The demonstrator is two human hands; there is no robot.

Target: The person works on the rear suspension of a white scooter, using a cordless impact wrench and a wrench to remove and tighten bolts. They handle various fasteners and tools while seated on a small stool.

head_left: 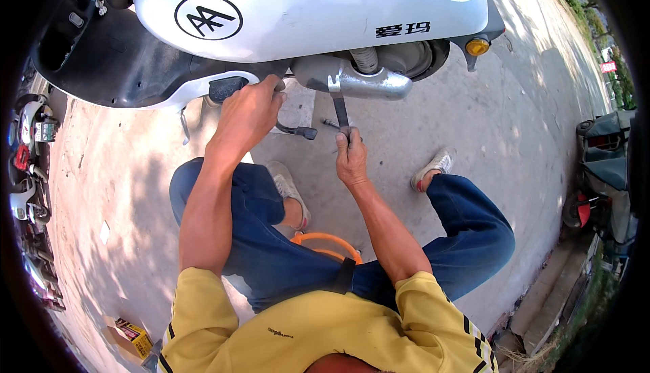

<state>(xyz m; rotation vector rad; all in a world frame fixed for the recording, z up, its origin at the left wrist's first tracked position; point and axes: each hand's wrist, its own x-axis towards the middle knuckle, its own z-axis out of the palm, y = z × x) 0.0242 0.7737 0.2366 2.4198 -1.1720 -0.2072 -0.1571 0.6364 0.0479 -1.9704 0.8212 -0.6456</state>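
The right hand [351, 160] has its grip closed on the lower end of a flat metal wrench [340, 107], fingers wrapped around the handle. The wrench stands nearly upright, its top end meeting the underside of the silver exhaust pipe [365, 82] beneath the white scooter [305, 7]. The left hand [249, 114] is clamped with curled fingers on the lower edge of the scooter's body, just beside a black footrest [225, 87], well to the left of the wrench. Below that hand a black kickstand lever [298, 130] juts out over the concrete pavement [474, 136].

In the head view the person sits low before the scooter, knees spread in blue trousers [271, 251], wearing a yellow shirt [318, 332] and pale shoes [433, 166]. An orange ring-shaped seat [325, 241] shows between the legs. A small yellow box [132, 336] lies on the pavement at lower left. Other parked vehicles [27, 163] stand along the left rim, and another at the right edge.
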